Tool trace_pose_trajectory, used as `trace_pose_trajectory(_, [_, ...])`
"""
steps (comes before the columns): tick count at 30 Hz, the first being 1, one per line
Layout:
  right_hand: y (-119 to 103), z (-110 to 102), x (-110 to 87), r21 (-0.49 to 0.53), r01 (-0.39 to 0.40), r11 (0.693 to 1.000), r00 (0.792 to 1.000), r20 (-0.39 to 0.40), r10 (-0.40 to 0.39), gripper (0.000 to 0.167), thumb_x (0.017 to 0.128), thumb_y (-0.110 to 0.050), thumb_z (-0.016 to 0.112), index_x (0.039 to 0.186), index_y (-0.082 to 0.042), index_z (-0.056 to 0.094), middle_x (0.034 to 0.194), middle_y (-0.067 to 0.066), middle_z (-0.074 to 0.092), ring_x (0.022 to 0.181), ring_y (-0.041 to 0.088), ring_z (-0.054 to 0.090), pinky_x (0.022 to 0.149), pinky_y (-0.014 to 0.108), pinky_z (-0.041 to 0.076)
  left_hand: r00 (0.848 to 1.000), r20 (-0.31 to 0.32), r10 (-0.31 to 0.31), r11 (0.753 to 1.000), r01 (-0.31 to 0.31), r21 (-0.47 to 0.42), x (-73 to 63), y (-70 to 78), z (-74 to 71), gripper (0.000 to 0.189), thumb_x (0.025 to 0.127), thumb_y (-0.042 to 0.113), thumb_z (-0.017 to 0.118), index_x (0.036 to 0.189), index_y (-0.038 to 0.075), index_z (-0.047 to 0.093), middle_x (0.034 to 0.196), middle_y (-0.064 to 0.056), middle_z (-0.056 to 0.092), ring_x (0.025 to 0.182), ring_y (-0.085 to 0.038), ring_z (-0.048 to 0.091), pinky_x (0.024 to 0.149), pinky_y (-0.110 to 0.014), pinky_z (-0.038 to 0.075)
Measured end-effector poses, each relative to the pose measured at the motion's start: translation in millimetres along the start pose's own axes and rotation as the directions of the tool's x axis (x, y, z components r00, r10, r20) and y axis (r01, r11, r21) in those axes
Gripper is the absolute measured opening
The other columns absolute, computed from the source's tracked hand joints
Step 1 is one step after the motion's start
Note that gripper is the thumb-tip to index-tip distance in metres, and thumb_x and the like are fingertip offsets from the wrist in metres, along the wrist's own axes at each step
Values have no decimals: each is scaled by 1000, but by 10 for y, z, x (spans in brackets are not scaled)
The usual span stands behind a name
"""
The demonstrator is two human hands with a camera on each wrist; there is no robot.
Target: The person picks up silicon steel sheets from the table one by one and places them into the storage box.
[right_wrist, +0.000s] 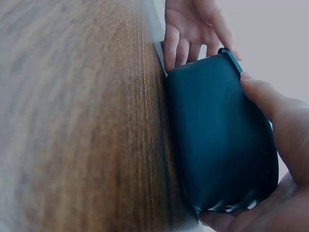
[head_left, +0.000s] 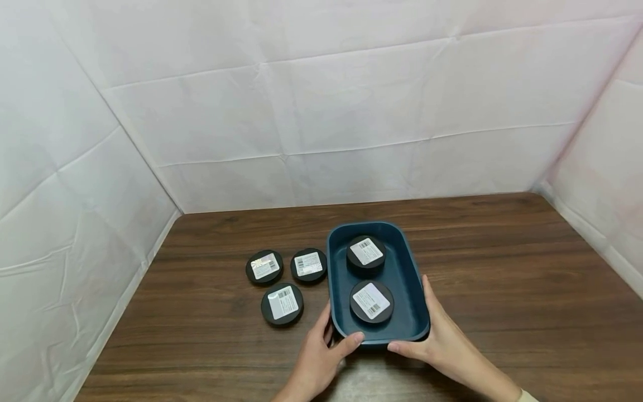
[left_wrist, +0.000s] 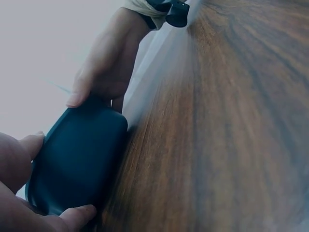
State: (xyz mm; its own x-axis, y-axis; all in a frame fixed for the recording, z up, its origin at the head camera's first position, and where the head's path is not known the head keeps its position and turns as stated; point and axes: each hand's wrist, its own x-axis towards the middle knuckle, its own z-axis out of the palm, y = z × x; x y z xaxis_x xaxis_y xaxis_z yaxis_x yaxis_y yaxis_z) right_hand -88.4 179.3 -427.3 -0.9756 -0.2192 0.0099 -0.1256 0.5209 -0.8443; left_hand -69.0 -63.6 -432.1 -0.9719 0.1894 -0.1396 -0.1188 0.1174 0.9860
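Both hands hold a dark blue rectangular tray point(head_left: 408, 304) with rounded corners, low over the wooden table. My left hand point(head_left: 317, 357) grips its near left corner, the thumb on the near rim and the fingers along the side. At the near right corner, my right hand point(head_left: 437, 335) grips it with the thumb at the front and fingers along the right side. Inside the tray sit a black round disc point(head_left: 372, 302) with a white barcode label and, behind it, a taller-looking labelled black disc point(head_left: 366, 254). Both wrist views show the tray's outer wall point(left_wrist: 79, 150) between the hands.
Left of the tray, three more black discs with white labels lie on the table point(head_left: 201, 329): a far left disc point(head_left: 264, 267), a disc point(head_left: 308, 265) close by the tray's left edge, and a nearer disc point(head_left: 282, 305). White cloth walls point(head_left: 326, 111) stand behind and at both sides.
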Motion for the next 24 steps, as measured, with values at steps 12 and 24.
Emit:
trace_pose_trajectory(12, [-19,2,-5,-40,-27,999,1000,5,27,138,74,-43,89,160,-9,-14,167,27,4,149,49,21,112,73,28,1000,-2,14,1000,-14,8,-5,11,-19,91,91,32,75,160,6,22,165,-23,22,149,-43,29,119,-53,33])
trace_pose_trajectory(24, [-7,16,-17,-60,4,998,1000,-11,-5,138,74,-44,89,161,-9,-12,166,27,8,148,47,24,111,71,30,1000,-5,6,999,-6,-54,-86,-40,-54,86,86,24,81,153,-3,35,156,-28,38,142,-43,42,111,-40,47])
